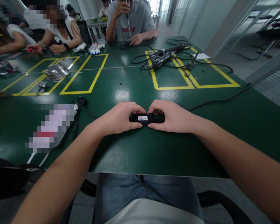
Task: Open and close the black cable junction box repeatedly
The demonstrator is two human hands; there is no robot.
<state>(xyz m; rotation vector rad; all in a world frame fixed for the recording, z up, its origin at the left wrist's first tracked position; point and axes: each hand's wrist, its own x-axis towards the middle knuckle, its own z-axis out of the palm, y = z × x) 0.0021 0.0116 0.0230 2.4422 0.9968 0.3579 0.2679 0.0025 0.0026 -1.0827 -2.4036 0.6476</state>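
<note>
nearest lay a pale garment (142, 213) over jeans (144, 183), the person sitting at the near edge of a green desk (151, 155). over the desk, both bare forearms came inward and the hands met almost tip to tip. between them was a small black device (151, 119) with a white label facing the person. the left hand (122, 118) pinched its left end, thumb below and fingers above, closed down to the device's thickness; the right hand (177, 118) gripped the right end in the same way, its fingers equally narrowed. whether the device touched the desk could not be told.

left of the left forearm lay a blurred pale oblong item (53, 127) with white cords (44, 159). just past it was a black plug (82, 101), its lead passing behind the left wrist. a black cable (224, 100) ran from behind the right wrist to the desk's right side.

farther off, yellow tape (76, 92) marked out boxes. a shiny metal dish (57, 73) sat at the left, a tangle of black cables (137, 59) and dark tools (164, 59) at the right. beyond, near patterned gloves (95, 49), a co-worker in a grey shirt (142, 20) held a thin upright screwdriver (128, 26).
</note>
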